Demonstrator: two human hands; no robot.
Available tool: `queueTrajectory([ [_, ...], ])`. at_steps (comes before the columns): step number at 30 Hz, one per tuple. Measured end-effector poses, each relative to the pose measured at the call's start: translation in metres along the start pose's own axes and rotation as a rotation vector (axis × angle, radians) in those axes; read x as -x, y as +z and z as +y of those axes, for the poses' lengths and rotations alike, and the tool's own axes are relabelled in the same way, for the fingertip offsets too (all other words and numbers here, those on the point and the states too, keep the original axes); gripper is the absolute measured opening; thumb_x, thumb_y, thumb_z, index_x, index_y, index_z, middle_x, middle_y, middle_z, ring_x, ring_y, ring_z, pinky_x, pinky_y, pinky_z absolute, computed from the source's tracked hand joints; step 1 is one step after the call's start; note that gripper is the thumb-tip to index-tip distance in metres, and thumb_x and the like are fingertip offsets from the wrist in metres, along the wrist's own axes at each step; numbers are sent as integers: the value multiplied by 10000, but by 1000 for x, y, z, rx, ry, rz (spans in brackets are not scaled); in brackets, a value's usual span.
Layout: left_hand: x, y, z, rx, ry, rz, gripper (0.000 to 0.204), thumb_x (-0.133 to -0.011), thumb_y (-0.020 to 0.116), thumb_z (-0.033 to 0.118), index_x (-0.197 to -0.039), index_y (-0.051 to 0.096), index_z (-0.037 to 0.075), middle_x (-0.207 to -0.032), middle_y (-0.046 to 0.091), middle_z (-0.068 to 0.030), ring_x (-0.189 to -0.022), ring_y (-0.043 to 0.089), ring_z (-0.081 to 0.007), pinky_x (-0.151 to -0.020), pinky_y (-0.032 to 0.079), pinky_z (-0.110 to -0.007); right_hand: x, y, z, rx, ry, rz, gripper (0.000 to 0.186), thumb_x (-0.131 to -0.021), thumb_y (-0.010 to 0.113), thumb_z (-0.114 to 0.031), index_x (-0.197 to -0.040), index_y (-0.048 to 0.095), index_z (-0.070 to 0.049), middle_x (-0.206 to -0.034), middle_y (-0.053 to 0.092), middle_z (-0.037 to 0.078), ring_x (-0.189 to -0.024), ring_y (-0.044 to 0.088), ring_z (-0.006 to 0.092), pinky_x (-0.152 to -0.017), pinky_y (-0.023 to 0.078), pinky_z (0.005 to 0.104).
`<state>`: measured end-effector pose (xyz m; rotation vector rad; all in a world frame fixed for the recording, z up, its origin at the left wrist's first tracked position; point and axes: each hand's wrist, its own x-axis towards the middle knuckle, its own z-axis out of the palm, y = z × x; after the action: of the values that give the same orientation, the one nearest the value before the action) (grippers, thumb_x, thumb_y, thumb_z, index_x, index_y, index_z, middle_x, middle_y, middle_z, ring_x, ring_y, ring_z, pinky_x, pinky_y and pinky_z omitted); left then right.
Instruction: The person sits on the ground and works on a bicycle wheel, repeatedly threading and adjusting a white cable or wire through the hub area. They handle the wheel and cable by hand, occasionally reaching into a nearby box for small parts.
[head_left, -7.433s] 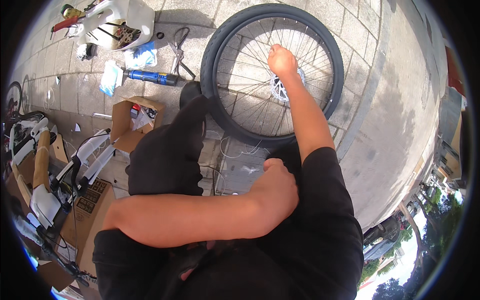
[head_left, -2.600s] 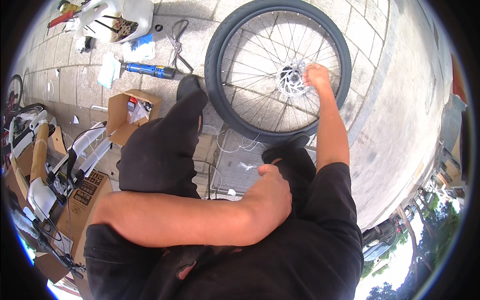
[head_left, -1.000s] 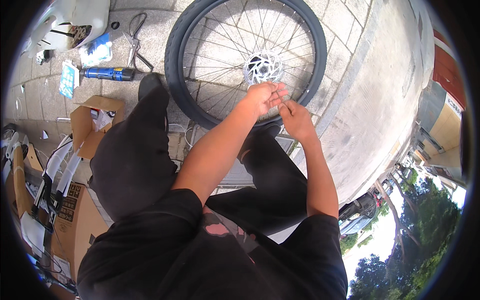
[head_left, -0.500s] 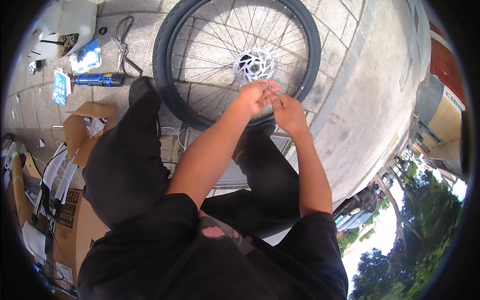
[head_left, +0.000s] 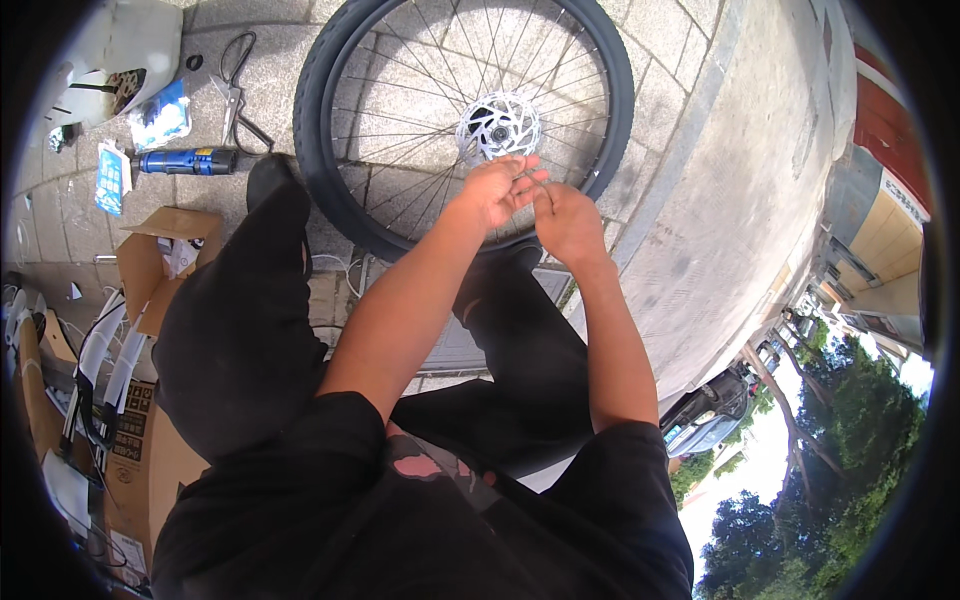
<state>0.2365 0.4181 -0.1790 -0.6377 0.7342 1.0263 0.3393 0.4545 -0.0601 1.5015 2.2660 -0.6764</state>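
Observation:
A bicycle wheel with a black tyre lies flat on the paving in front of me, its silver disc brake rotor facing up at the hub. My left hand is over the near spokes just below the rotor, fingers bent and closed together. Close beside it, over the near right part of the wheel, my right hand is closed in a pinch, thumb against the fingers. Whatever is between the fingertips is too small to make out.
Left of the wheel lie scissors, a blue cylindrical tool and blue-and-white packets. An open cardboard box stands by my left knee. Bicycle parts and a larger carton are at the lower left.
The whole view has shifted slightly, so the wheel and ground things sit a little farther left. Both hands stay close together over the wheel, with small finger movements.

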Motion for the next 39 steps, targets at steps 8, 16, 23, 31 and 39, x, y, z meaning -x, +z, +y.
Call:
queueTrajectory([
  [8,-5,-36,2,-3,-140,-367,323,-1156,429,284,-1236,642,55,-898,705,-85,-742,624,-196,-666,520,-388,-23,26,-4,-1503,750,-261,251,-1073,530,-224,-951,679,-62,-807,666,-1,-669,582,99,-603,500,298],
  [16,-36,-43,0,-106,-186,-234,228,-1111,534,270,-1238,668,136,-1153,747,-15,-1037,706,-178,-946,560,-404,-2,-10,-24,92,26,74,458,-1062,514,-398,-976,746,-12,-977,753,187,-940,736,377,-863,586,503],
  [23,-50,-55,12,-206,-144,-276,367,-1115,465,297,-1387,620,107,-1356,693,-88,-1232,675,-269,-1016,572,-495,-13,-1,-17,101,-56,-39,422,-1011,580,-430,-1088,761,-56,-1090,749,170,-997,738,345,-843,583,465],
  [31,-43,-58,10,-228,-186,-269,308,-1101,550,387,-1245,675,145,-1242,737,-23,-1116,690,-211,-1001,543,-473,-33,49,13,-745,558,-55,266,-948,643,-291,-1009,792,-79,-1015,768,139,-910,751,335,-778,603,451],
  [39,-19,-26,14,-216,-95,-99,307,-1119,511,409,-1108,662,142,-1107,737,-33,-985,696,-215,-958,555,-447,9,3,-4,65,-96,86,375,-985,610,-335,-884,780,-16,-888,768,148,-773,741,295,-708,600,429],
])
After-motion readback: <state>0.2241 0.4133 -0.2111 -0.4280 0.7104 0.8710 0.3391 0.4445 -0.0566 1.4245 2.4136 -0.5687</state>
